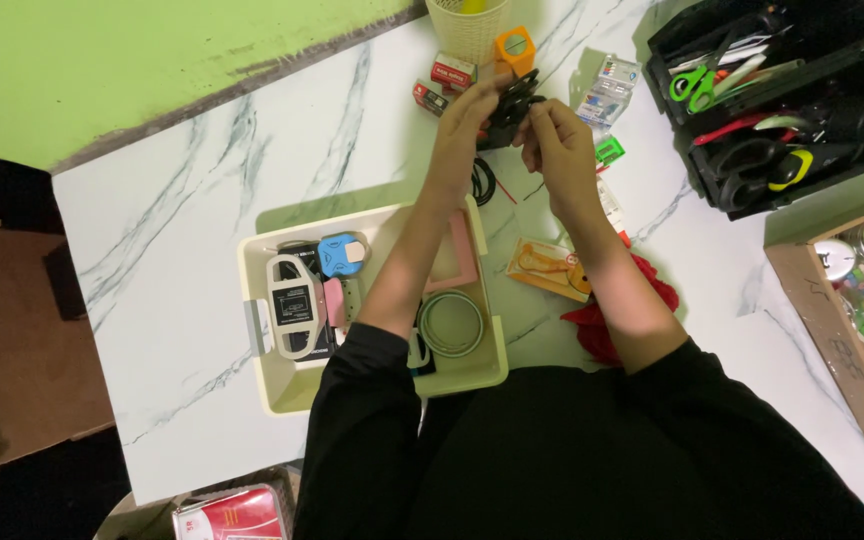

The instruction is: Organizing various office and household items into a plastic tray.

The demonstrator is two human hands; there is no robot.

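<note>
Both my hands are raised over the far part of a white marble table [182,230]. My left hand [469,108] and my right hand [555,140] together grip a small black object [512,105], possibly a clip or a stapler; its exact kind I cannot tell. Under my left forearm stands a cream tray [262,300]. It holds a white and black device [292,305], a blue tape measure [340,254], a pink frame [464,262] and a green tape roll [451,324].
A wicker cup [467,28], an orange sharpener [515,48] and small red boxes [450,73] stand at the far edge. A black organiser [782,100] with scissors is at the right. A cardboard box [852,330], red cloth [602,325] and an orange packet [549,268] lie nearby.
</note>
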